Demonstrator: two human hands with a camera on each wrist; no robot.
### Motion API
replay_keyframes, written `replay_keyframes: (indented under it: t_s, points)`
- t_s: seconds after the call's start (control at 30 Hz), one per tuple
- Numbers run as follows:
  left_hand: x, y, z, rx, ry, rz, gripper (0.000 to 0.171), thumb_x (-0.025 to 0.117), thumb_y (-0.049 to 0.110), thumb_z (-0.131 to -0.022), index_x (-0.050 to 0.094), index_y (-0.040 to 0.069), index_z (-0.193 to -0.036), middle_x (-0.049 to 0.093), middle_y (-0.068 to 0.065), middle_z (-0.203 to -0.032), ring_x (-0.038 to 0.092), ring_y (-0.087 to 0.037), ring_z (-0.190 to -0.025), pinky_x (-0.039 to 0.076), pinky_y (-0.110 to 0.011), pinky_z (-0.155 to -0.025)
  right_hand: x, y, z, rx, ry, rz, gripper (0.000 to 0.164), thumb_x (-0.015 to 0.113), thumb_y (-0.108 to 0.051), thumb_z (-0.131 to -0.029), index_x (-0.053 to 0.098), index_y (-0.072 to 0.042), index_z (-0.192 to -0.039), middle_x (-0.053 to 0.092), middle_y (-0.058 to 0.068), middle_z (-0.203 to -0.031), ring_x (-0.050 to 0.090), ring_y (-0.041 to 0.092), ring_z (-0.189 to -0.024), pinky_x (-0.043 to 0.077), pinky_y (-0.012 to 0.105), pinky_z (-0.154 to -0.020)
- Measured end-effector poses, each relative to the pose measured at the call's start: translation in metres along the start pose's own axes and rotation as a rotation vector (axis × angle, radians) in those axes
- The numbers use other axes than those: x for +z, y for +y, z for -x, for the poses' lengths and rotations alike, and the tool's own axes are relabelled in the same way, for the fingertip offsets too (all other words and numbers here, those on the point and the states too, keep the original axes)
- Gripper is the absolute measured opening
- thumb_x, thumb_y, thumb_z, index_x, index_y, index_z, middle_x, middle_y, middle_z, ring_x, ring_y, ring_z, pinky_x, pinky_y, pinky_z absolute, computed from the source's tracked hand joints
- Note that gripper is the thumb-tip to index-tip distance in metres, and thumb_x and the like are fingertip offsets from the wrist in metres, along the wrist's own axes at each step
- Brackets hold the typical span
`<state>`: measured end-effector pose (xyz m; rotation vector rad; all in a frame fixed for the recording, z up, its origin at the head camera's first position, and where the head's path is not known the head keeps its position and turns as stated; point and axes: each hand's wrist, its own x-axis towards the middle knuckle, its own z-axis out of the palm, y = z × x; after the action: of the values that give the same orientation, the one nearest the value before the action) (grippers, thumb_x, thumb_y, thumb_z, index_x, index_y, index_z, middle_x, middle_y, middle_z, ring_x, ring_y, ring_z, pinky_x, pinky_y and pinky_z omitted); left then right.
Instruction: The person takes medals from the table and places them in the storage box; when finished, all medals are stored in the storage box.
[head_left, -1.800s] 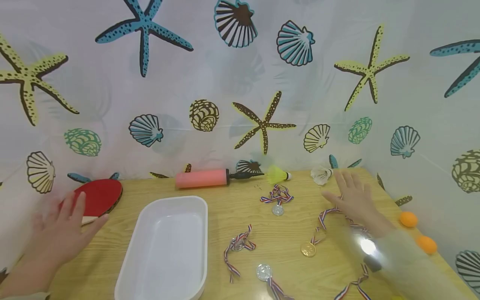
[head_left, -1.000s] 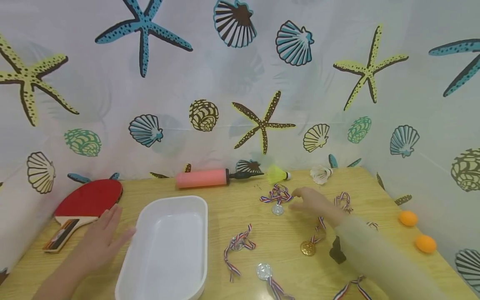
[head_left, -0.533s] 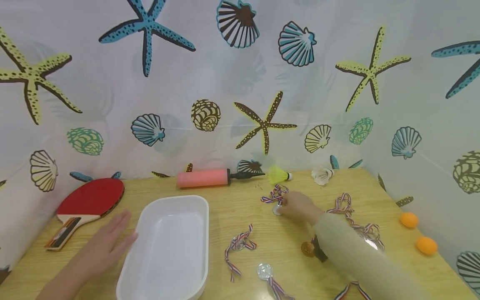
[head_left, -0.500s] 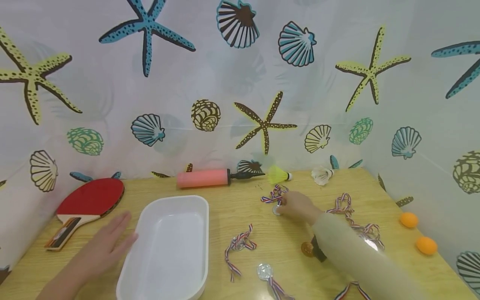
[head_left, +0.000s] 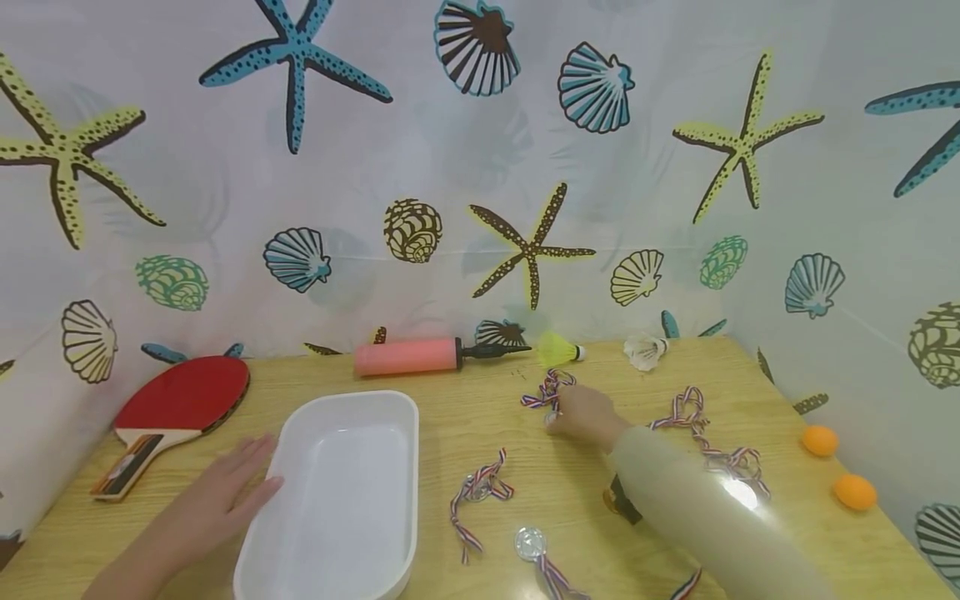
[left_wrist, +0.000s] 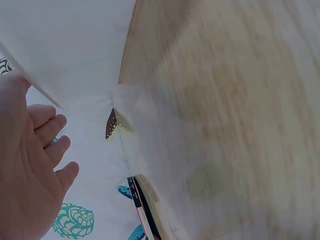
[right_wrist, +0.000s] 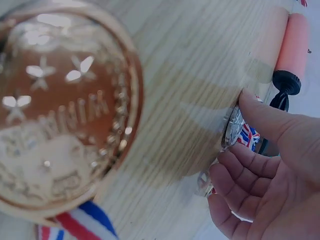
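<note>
My right hand (head_left: pixel 588 417) is low over the table and pinches the edge of a silver medal (right_wrist: pixel 233 126) between thumb and fingertips. The medal's striped ribbon (head_left: pixel 553 385) lies bunched just beyond. At the left, my left hand (head_left: pixel 213 504) is beside the white tray (head_left: pixel 411 500), its thumb at the rim and its fingers relaxed along the outside. Under the right forearm a gold medal (right_wrist: pixel 65 110) is partly hidden in the head view but large in the right wrist view. Two more silver medals, one tangled in ribbon (head_left: pixel 480 487) and one face up (head_left: pixel 530 543), lie nearer.
A red table tennis bat (head_left: pixel 183 396) lies at the left. Along the back are a pink hand pump (head_left: pixel 408 357), a yellow shuttlecock (head_left: pixel 555 348) and a white shuttlecock (head_left: pixel 643 351). More ribbon (head_left: pixel 686 408) and orange balls (head_left: pixel 855 492) lie at the right. A patterned cloth hangs behind.
My right hand has come from the right side to the silver medal at the back and taken hold of its edge. The left hand has moved right, from over the bat to the tray's rim.
</note>
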<state>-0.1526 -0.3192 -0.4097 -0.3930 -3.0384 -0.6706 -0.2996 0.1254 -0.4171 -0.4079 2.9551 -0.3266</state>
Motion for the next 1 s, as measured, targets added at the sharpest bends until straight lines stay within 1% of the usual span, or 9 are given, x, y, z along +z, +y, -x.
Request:
replay_keyframes:
  t_s: [0.13, 0.2, 0.3, 0.37, 0.47, 0.6, 0.73, 0.83, 1.0]
  points:
    - [0.000, 0.002, 0.000, 0.026, 0.004, -0.011, 0.065, 0.049, 0.041, -0.094, 0.034, -0.003, -0.139, 0.031, -0.028, -0.141, 0.024, -0.047, -0.128, 0.025, -0.065, -0.096, 0.001, 0.003, -0.002, 0.016, -0.033, -0.037, 0.032, 0.076, -0.029, -0.073, 0.050, -0.009, -0.073, 0.048, 0.000, -0.065, 0.042, 0.015, -0.058, 0.037, 0.028, -0.050]
    - [0.001, 0.002, 0.000, 0.040, 0.008, -0.028, 0.064, 0.049, 0.039, -0.094, 0.035, -0.003, -0.139, 0.032, -0.026, -0.141, 0.026, -0.046, -0.127, 0.026, -0.064, -0.095, 0.001, 0.005, -0.003, 0.004, -0.039, -0.070, 0.032, 0.076, -0.027, -0.072, 0.051, -0.008, -0.079, 0.050, 0.001, -0.070, 0.045, 0.016, -0.062, 0.040, 0.030, -0.054]
    - [0.002, 0.002, -0.001, 0.043, 0.002, -0.058, 0.064, 0.048, 0.040, -0.094, 0.035, -0.003, -0.139, 0.032, -0.026, -0.140, 0.028, -0.045, -0.126, 0.028, -0.064, -0.095, 0.000, 0.008, -0.003, -0.026, -0.050, -0.141, 0.030, 0.075, -0.020, -0.073, 0.050, -0.007, -0.084, 0.050, 0.002, -0.074, 0.046, 0.017, -0.067, 0.041, 0.030, -0.057]
    - [0.002, 0.003, 0.000, 0.039, -0.001, -0.078, 0.064, 0.048, 0.041, -0.094, 0.035, -0.003, -0.139, 0.033, -0.026, -0.140, 0.029, -0.045, -0.126, 0.029, -0.063, -0.095, -0.002, 0.009, -0.002, -0.044, -0.069, -0.192, 0.026, 0.073, -0.014, -0.075, 0.050, -0.006, -0.084, 0.050, 0.003, -0.076, 0.047, 0.018, -0.069, 0.041, 0.029, -0.059]
    - [0.002, 0.005, 0.000, 0.018, -0.016, -0.104, 0.067, 0.047, 0.045, -0.093, 0.034, -0.002, -0.140, 0.033, -0.025, -0.140, 0.029, -0.044, -0.126, 0.030, -0.063, -0.094, -0.007, 0.010, -0.001, -0.053, -0.095, -0.237, 0.018, 0.070, -0.006, -0.077, 0.053, -0.004, -0.082, 0.051, 0.004, -0.077, 0.048, 0.017, -0.071, 0.043, 0.028, -0.062]
    - [0.001, 0.007, 0.000, -0.003, -0.033, -0.128, 0.070, 0.047, 0.048, -0.092, 0.034, -0.001, -0.140, 0.033, -0.025, -0.140, 0.030, -0.044, -0.126, 0.031, -0.063, -0.093, -0.012, 0.012, 0.001, -0.054, -0.111, -0.245, 0.012, 0.068, -0.003, -0.079, 0.058, 0.000, -0.086, 0.055, 0.005, -0.080, 0.052, 0.017, -0.074, 0.047, 0.029, -0.067]
    - [0.001, 0.007, 0.000, -0.003, -0.032, -0.136, 0.069, 0.049, 0.047, -0.092, 0.035, -0.001, -0.140, 0.034, -0.025, -0.140, 0.030, -0.044, -0.126, 0.031, -0.062, -0.094, -0.017, 0.016, 0.005, -0.068, -0.124, -0.274, 0.008, 0.065, -0.003, -0.082, 0.062, 0.002, -0.088, 0.059, 0.005, -0.080, 0.055, 0.016, -0.069, 0.049, 0.027, -0.062]
    - [0.001, 0.007, 0.000, -0.003, -0.032, -0.138, 0.069, 0.048, 0.047, -0.092, 0.035, -0.001, -0.140, 0.034, -0.025, -0.140, 0.030, -0.044, -0.125, 0.031, -0.062, -0.094, -0.022, 0.020, 0.008, -0.099, -0.131, -0.315, 0.005, 0.063, -0.003, -0.084, 0.064, 0.001, -0.084, 0.059, 0.004, -0.073, 0.056, 0.015, -0.062, 0.048, 0.025, -0.056]
    - [0.001, 0.008, 0.000, -0.005, -0.031, -0.131, 0.069, 0.047, 0.047, -0.092, 0.034, -0.001, -0.140, 0.033, -0.025, -0.140, 0.030, -0.044, -0.126, 0.031, -0.062, -0.094, -0.036, 0.020, 0.015, -0.150, -0.134, -0.408, 0.016, 0.061, -0.008, -0.087, 0.062, -0.003, -0.071, 0.056, 0.003, -0.061, 0.051, 0.013, -0.055, 0.046, 0.025, -0.054]
